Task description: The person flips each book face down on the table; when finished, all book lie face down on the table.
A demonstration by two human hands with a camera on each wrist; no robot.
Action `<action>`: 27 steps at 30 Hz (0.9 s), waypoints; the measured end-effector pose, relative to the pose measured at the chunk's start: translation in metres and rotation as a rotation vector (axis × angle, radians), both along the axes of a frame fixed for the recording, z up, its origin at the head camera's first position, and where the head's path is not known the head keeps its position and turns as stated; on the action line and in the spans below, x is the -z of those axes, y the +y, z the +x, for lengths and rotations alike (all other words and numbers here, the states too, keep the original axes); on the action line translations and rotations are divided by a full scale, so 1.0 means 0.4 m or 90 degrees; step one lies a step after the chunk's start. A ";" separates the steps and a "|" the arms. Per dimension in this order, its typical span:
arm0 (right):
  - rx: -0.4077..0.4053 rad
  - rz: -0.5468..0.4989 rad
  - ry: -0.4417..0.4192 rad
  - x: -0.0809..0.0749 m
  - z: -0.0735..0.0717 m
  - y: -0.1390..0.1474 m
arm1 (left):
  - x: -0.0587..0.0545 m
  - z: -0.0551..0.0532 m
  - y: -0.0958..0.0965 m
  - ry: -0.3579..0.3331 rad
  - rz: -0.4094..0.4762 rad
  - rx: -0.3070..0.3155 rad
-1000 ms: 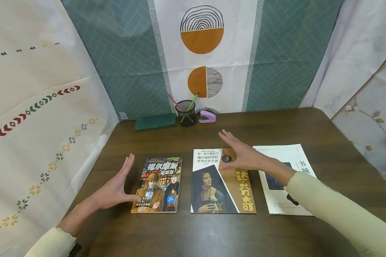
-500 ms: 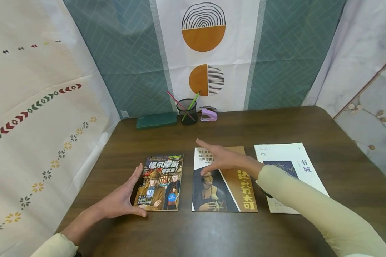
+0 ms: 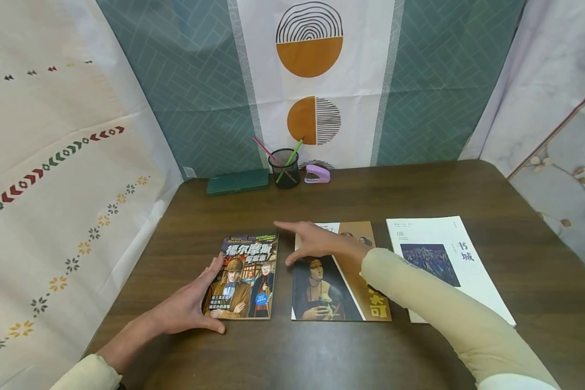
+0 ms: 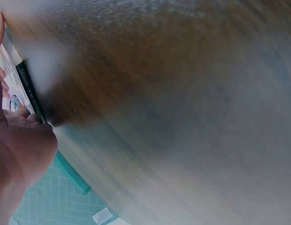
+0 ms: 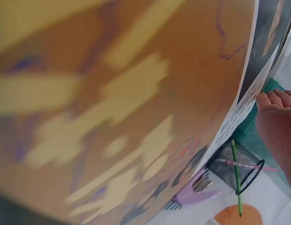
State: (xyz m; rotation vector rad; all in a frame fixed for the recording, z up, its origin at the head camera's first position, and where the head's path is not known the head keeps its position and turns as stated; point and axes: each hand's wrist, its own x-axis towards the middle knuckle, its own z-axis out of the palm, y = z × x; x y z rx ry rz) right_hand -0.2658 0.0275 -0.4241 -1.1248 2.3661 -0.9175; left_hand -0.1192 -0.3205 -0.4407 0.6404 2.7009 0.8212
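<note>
A comic-style book with a detective on its cover lies flat at the left. My left hand is at its left edge, fingers extended and thumb by the near corner; whether it touches is unclear. In the left wrist view, the book's dark edge shows beyond the hand. My right hand hovers over the top of the middle book, thumb and fingers spread toward the detective book, holding nothing. That middle book, brown and white with a painted portrait, fills much of the right wrist view.
A white book lies at the right, partly beneath the right sleeve. Along the back of the wooden table are a green case, a mesh pencil cup and a purple stapler. Patterned cloths hang around it.
My right hand has travelled left across the middle book toward the detective book. My left hand has moved right and slightly nearer, up to that book's left edge. The books lie as before.
</note>
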 end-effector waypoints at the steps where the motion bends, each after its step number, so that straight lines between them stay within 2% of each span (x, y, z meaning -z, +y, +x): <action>1: -0.001 0.004 0.002 -0.001 -0.001 -0.007 | 0.001 0.000 0.001 -0.004 -0.001 0.000; 6: 0.006 0.048 0.024 -0.001 -0.010 -0.043 | 0.001 -0.002 0.004 -0.019 0.001 -0.004; 11: 0.013 0.096 0.049 0.002 -0.021 -0.064 | 0.000 -0.005 0.004 -0.017 -0.017 -0.004; 17: 0.012 0.106 0.043 0.005 -0.028 -0.074 | -0.005 -0.009 0.005 -0.006 -0.052 0.002; 21: 0.004 0.112 0.059 0.006 -0.028 -0.079 | -0.012 -0.013 0.003 0.056 -0.103 0.030; 27: -0.002 0.115 0.073 0.004 -0.027 -0.084 | -0.021 -0.020 -0.003 0.203 -0.195 0.107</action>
